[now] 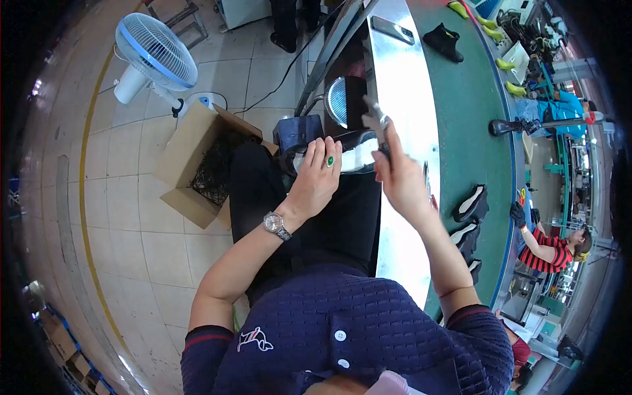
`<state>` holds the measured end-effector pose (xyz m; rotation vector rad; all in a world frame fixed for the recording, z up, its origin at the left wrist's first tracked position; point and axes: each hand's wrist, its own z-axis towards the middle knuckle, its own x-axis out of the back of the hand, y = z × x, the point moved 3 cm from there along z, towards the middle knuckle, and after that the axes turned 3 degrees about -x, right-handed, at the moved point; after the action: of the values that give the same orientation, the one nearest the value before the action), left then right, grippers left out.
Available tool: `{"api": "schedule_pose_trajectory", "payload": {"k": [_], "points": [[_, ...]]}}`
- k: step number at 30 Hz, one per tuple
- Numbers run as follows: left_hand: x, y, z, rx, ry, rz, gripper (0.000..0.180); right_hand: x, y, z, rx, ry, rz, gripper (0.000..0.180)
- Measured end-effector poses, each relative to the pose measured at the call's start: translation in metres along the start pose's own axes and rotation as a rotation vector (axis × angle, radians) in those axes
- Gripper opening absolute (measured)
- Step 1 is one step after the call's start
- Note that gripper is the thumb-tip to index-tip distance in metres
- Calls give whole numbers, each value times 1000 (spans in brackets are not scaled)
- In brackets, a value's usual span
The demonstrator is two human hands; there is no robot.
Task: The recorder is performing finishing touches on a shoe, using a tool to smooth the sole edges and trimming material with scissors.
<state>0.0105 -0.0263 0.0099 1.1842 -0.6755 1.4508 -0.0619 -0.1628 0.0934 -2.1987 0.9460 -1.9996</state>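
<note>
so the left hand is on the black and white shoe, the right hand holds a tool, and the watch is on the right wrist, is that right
Not quite: the watch is on the left wrist, as the head view shows. The rest stands: the left hand is on the black and white shoe, and the right hand holds a tool.

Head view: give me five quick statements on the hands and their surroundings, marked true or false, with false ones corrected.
1. The left hand rests on a shoe-like piece with a pale surface. True.
2. The right hand is empty. False: it grips a tool, its head motion-blurred.
3. The wristwatch is on the right wrist. False: the wristwatch is on the left.
4. A phone lies on the shiny bench. True.
5. The cardboard box stands open, with dark tangled material inside. True.
</note>
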Motion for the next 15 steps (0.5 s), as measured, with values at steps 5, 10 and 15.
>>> {"api": "schedule_pose_trajectory", "payload": {"k": [5, 10, 15], "points": [[1, -7, 2, 28, 74, 130, 53, -3, 6, 9, 96, -91, -164, 64], [-4, -4, 3, 19, 134, 124, 49, -19, 7, 15, -44, 136, 64, 65], [-5, -8, -1, 15, 138, 140, 46, -7, -6, 17, 45, -19, -30, 67]]}}
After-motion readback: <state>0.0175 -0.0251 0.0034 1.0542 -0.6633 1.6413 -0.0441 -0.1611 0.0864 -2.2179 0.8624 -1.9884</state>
